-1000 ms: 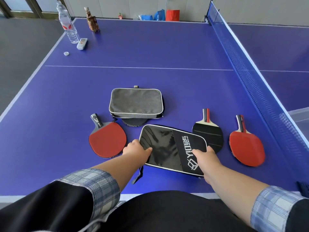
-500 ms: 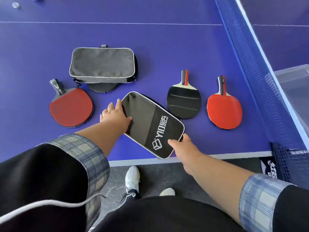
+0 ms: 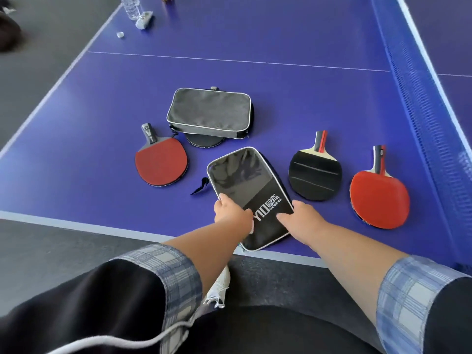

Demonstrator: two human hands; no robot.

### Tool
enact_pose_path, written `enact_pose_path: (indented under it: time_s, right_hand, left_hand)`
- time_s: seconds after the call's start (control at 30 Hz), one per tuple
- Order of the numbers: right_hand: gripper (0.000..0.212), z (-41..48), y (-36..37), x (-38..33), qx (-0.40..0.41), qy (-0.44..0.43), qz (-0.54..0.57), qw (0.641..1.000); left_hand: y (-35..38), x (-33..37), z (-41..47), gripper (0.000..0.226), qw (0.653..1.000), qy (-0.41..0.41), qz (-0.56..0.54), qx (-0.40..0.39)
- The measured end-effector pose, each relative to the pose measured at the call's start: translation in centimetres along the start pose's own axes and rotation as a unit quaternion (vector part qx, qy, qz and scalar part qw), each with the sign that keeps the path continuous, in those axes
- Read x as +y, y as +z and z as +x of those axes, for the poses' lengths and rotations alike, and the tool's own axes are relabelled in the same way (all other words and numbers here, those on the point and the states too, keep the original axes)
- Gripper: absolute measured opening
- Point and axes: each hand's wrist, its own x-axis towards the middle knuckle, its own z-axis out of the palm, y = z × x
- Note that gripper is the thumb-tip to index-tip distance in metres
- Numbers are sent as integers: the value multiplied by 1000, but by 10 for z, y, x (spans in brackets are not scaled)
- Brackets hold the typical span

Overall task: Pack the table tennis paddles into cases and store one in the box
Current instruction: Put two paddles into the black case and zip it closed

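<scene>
- black case at the near edge of the table; left hand grips its left side, right hand pinches its right
- red paddle, black paddle, second red paddle lie bare beside it; none packed yet, seemingly

Both forearms bare, plaid cuffs pushed back, reaching forward, converging on black case. At case's left edge: left hand grips, fingers curled over rim. At case's right edge: right hand pinches, thumb flat on top face.
</scene>
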Motion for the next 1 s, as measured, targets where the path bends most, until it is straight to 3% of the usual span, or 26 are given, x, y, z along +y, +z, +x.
enact_pose_path:
  time_s: [0.17, 0.33, 0.63, 0.9, 1.0]
  right_hand:
    - [44, -14, 16, -7, -20, 9, -27, 999]
    - [45, -21, 21, -15, -11, 9, 27, 1000]
    - [16, -54, 33, -37, 51, -62, 242, 967]
    - [36, -78, 43, -94, 13, -176, 207, 962]
    - [34, -75, 49, -125, -25, -202, 194, 960]
  left_hand:
    - [-15, -20, 6, 83, 980, 97, 168, -43]
    - [-18, -44, -4, 108, 955, 174, 229, -76]
    - [-47, -23, -31, 90, 980, 169, 51, -88]
    - [-101, -20, -43, 81, 976, 212, -32, -27]
    - [-133, -34, -38, 76, 970, 240, -37, -18]
